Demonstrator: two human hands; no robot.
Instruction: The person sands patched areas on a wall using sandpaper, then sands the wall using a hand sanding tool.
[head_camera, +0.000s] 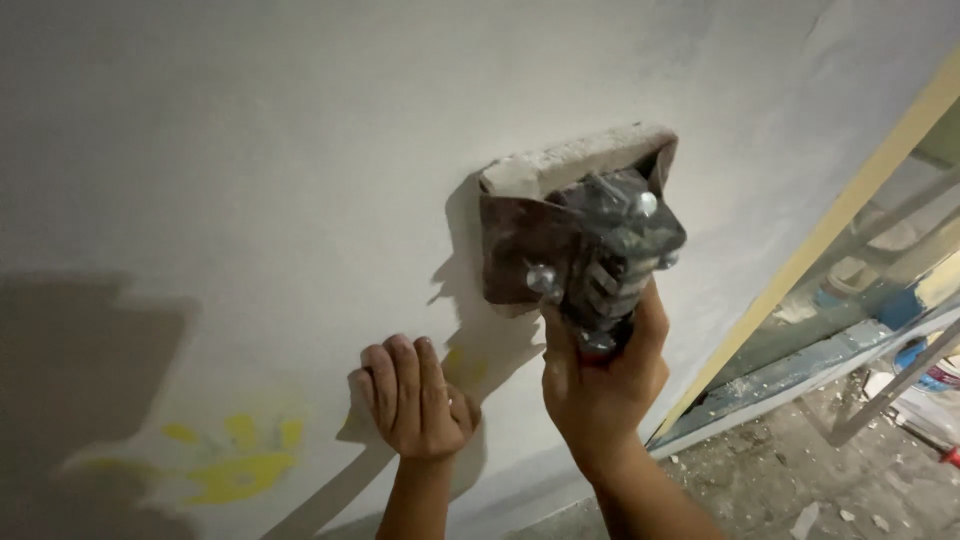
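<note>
I count two hands: my right hand (600, 385) wrapped around the one hand sander (580, 245), and my left hand (412, 400) just left of that grip, fingers curled against the one white wall (250, 150). On the sander, right above the grip, I see two shiny round clamp knobs (541, 277). Further left of the grip there's one patch of yellow paint marks (235, 460), and off to the right one yellowish frame strip (830, 235).
</note>
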